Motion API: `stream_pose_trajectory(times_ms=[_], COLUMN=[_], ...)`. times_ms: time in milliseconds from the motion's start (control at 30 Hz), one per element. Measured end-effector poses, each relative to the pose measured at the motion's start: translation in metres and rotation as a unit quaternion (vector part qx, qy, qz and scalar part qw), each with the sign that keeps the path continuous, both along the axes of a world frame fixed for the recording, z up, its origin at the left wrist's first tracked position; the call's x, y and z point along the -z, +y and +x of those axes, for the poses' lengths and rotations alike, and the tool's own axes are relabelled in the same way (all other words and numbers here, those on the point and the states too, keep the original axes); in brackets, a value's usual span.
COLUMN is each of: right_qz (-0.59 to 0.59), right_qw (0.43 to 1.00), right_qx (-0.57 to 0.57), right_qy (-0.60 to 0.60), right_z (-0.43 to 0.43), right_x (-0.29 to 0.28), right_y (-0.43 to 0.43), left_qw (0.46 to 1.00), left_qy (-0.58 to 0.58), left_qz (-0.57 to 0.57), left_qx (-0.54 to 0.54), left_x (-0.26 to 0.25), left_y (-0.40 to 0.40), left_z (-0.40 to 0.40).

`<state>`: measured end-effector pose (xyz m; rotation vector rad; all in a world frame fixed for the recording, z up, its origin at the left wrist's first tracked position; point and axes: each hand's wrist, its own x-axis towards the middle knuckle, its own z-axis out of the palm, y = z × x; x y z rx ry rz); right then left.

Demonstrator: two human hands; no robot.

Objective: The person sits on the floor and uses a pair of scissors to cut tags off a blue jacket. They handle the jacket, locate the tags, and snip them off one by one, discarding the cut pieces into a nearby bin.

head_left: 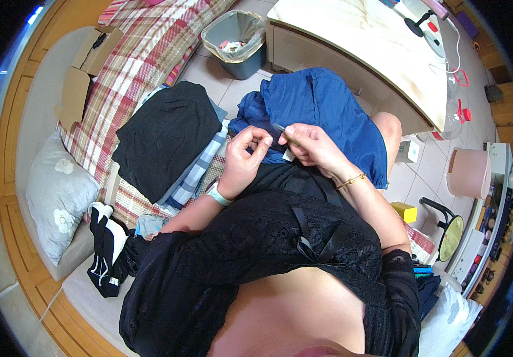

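A dark blue garment (323, 98) is spread over my lap, and a white label (288, 155) shows at its near edge. Just above this cloth, my right hand (312, 145) grips a small metal-tipped tool (279, 128); its point faces up and left, and the fingers hide most of it, so its exact kind is unclear. My left hand (248, 154) is close beside it on the left, thumb and forefinger pinched together. Nothing shows between those fingertips, though a fine thread would be too thin to make out.
On the plaid-covered sofa (122, 85) to my left lie folded black cloth (171, 134) and a checked blue garment (198, 174). A lined bin (238, 49) stands ahead, beside a marble-topped table (354, 31). Rightward are a pink bin (470, 173), plastic bottles (450, 125) and a yellow box (404, 212).
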<state>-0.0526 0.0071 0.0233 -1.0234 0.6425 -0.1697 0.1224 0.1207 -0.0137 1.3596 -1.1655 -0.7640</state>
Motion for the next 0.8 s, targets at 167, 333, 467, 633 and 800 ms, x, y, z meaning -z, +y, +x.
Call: stream_pose_trajectory(times_ms=[167, 333, 467, 633, 800], right_qz=[0.034, 0.029, 0.003, -0.006, -0.007], right_qw=[0.999, 0.998, 0.996, 0.996, 0.996], right_qx=[-0.008, -0.04, -0.048, -0.051, -0.05], right_qy=[-0.013, 0.05, 0.071, 0.078, 0.071], right_z=[-0.015, -0.02, -0.019, -0.016, -0.014], right_x=[-0.006, -0.005, -0.005, -0.003, -0.002], right_y=[-0.004, 0.007, 0.01, 0.01, 0.011], left_qw=[0.999, 0.999, 0.999, 1.0, 1.0], left_qy=[0.038, 0.022, 0.023, -0.001, -0.007], left_qz=[0.006, -0.022, -0.03, -0.027, -0.03], left_qx=[-0.006, -0.031, -0.024, -0.012, -0.005], left_x=[0.001, 0.001, -0.001, -0.009, -0.008], left_y=[0.003, 0.005, 0.005, 0.007, 0.008], left_z=[0.001, 0.0, 0.0, -0.001, -0.002])
